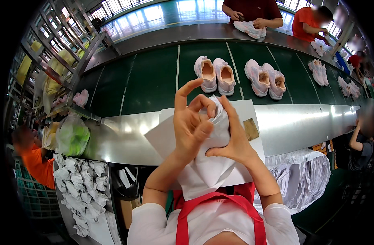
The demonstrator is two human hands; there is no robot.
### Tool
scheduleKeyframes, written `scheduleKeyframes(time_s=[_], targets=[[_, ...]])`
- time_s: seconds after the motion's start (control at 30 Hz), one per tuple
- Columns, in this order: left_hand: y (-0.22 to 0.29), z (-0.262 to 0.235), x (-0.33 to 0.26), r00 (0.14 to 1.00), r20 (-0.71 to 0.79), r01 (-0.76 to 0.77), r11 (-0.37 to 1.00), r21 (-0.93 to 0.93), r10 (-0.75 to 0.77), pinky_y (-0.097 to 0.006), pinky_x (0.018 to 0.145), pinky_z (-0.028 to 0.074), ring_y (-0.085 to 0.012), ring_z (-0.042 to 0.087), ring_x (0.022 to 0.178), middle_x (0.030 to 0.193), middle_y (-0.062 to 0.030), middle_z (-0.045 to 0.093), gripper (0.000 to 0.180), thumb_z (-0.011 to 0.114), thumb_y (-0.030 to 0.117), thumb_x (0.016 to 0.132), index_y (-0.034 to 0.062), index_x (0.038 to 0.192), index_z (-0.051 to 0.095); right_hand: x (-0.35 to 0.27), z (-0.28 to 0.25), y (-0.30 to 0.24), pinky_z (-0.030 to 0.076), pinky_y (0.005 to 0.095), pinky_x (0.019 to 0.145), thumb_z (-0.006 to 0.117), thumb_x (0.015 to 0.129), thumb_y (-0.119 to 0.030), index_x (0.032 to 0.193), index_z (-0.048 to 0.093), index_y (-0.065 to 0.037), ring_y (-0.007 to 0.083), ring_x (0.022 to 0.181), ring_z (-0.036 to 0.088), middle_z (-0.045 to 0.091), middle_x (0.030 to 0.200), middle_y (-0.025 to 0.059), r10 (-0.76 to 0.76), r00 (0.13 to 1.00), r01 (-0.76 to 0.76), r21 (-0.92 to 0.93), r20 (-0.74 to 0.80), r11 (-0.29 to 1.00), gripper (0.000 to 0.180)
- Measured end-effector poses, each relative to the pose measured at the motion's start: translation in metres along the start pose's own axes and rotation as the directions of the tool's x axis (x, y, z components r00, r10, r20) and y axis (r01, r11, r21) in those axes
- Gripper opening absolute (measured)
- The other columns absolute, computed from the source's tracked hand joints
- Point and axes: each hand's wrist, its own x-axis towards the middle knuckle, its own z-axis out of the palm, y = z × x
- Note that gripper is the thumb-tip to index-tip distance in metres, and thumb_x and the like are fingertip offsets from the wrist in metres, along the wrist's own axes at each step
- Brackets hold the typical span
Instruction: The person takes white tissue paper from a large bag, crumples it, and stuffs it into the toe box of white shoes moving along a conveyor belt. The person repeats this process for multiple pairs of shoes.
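A wad of crumpled white paper (220,128) stands upright in front of my chest, over a stack of flat white paper sheets (248,116). My right hand (236,141) curves round its right side, thumb low across the front and fingers up along the edge. On the other side is my left hand (191,124), its index finger raised, the other fingers bent toward the wad's top and the thumb apart from them. Whether those fingertips touch the paper is hard to see. A small brown block (250,129) lies on the sheets beside my right hand.
Pairs of pale pink sneakers (214,75) stand on the green conveyor (154,77) beyond the metal ledge (125,132). At lower left, a bin holds several crumpled paper wads (83,183). A plastic-lined container (301,175) of paper sits at right. Co-workers (254,12) handle shoes across the line.
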Motion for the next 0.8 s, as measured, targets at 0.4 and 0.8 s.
scheduleKeyframes(time_s=[0.4,0.8], targets=[[-0.015,-0.031,-0.021,0.99,-0.094,0.026,0.527,0.849,0.102,-0.038,0.106,0.029,-0.0289,0.036,0.13,0.139,-0.0197,0.039,0.084,0.069,0.029,0.081,-0.0014,0.142,0.02,0.009,-0.044,0.007,0.051,0.0278,0.073,0.078,0.067,-0.011,0.097,0.065,-0.001,0.0166,0.076,0.064,0.068,0.087,0.0075,0.33,0.894,-0.222,0.342,-0.303,0.913,0.034],[-0.058,-0.07,-0.078,0.701,-0.062,0.713,0.701,0.035,-0.71,-0.03,0.078,0.048,-0.0161,0.059,0.095,0.111,-0.0127,0.059,0.062,0.061,0.035,0.089,0.0003,0.133,0.035,0.002,-0.066,0.016,0.048,0.0258,0.072,0.078,0.068,-0.01,0.094,0.064,0.002,0.0144,0.077,0.062,0.067,0.087,0.0063,0.306,0.684,-0.124,0.308,-0.662,0.943,0.032]])
